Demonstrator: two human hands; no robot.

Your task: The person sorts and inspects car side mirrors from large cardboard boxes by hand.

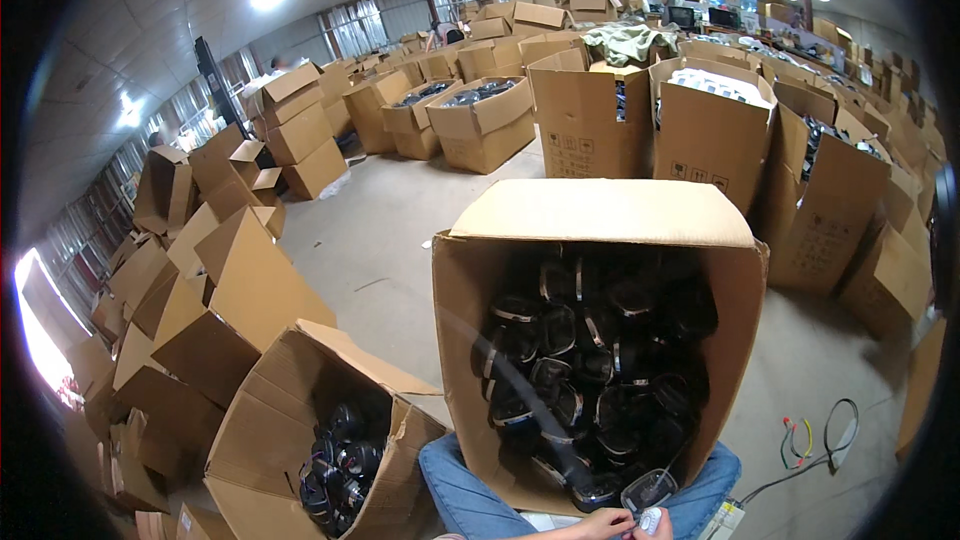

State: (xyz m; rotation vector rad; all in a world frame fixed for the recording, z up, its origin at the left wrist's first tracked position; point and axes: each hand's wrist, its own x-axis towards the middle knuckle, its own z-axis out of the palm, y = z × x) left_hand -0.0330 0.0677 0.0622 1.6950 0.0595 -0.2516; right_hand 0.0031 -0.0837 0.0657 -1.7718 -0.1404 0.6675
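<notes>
At the lower edge, my left hand [605, 523] reaches in with its fingers closed; what they pinch, if anything, is too small to make out. Close beside it, my right hand [657, 530] is closed on a small whitish oval piece [650, 519]. Just beyond both hands is a black housing with a clear, rounded-square face [648, 490], at the near edge of a large cardboard box [455, 340]. That box lies open toward me, between my jeans-clad legs [462, 485]. Inside are several black housings [557, 330] with silvery rims, partly in shadow.
To the left, a smaller open box [260, 440] contains black round-edged parts [345, 465]. Cables with coloured ends [797, 443] lie on the floor at the right, leading to a pale box-shaped unit [722, 520]. Tall filled cartons [590, 130] stand ahead; stacked boxes [230, 310] crowd the left.
</notes>
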